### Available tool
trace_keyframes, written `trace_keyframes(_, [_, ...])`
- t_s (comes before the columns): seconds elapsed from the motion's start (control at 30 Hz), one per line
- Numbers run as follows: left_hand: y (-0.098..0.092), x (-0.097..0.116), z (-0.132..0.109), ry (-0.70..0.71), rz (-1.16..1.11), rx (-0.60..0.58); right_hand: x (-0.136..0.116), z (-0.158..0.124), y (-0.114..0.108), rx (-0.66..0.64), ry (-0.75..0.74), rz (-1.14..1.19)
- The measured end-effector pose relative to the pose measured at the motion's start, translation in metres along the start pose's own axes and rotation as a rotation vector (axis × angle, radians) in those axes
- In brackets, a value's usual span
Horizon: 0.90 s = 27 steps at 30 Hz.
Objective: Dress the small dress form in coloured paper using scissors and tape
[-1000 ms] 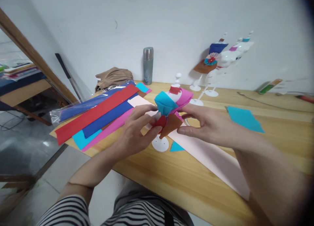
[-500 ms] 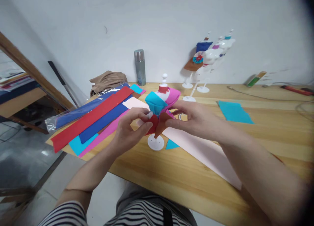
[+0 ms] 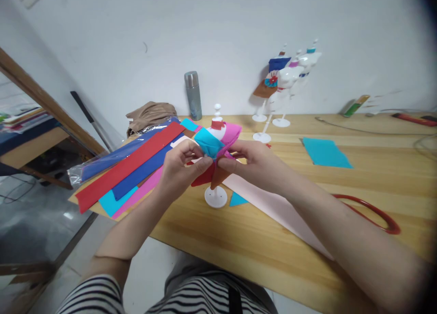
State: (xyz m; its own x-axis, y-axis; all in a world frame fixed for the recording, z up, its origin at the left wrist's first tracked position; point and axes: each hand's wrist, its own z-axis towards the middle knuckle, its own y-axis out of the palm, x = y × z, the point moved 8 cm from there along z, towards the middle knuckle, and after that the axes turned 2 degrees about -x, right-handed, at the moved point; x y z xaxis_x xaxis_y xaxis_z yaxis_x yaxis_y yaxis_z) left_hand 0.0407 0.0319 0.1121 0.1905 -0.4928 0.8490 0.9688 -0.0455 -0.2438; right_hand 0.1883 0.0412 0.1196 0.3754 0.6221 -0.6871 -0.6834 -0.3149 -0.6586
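A small white mannequin stand (image 3: 215,196) rises from the wooden table (image 3: 259,241), dressed in paper pieces: cyan (image 3: 207,142), pink (image 3: 231,133), red and brown (image 3: 218,177). My left hand (image 3: 179,166) pinches the paper at the figure's waist from the left. From the right, my right hand (image 3: 251,161) closes its fingers on the same paper wrap. A red collar and white knob show at the top of the figure.
Long paper strips in red (image 3: 129,166), blue, cyan and pink lie left. A pale pink sheet (image 3: 283,209) runs right, a cyan sheet (image 3: 324,152) beyond. Dressed mannequins (image 3: 285,79), a steel flask (image 3: 193,95), brown cloth (image 3: 148,113) and a red loop (image 3: 372,211) are around.
Both hands have lifted from the skirt's lower pieces to the figure's waist and closed tighter on the paper. The camera view shifted, bringing the red loop into sight.
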Motion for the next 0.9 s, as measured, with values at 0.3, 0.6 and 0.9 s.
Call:
trace_keyframes(0.3, [0.005,-0.014,0.014,-0.211,-0.147,-0.032,0.022,0.007,-0.006,0.196,0.073,0.344])
trace_keyframes(0.6, [0.011,-0.017,0.027,-0.266,-0.222,-0.127,0.039,0.006,-0.004,0.280,0.197,0.510])
trace_keyframes(0.9, [0.021,-0.023,0.044,-0.282,-0.301,-0.273,0.047,0.011,-0.002,0.278,0.241,0.688])
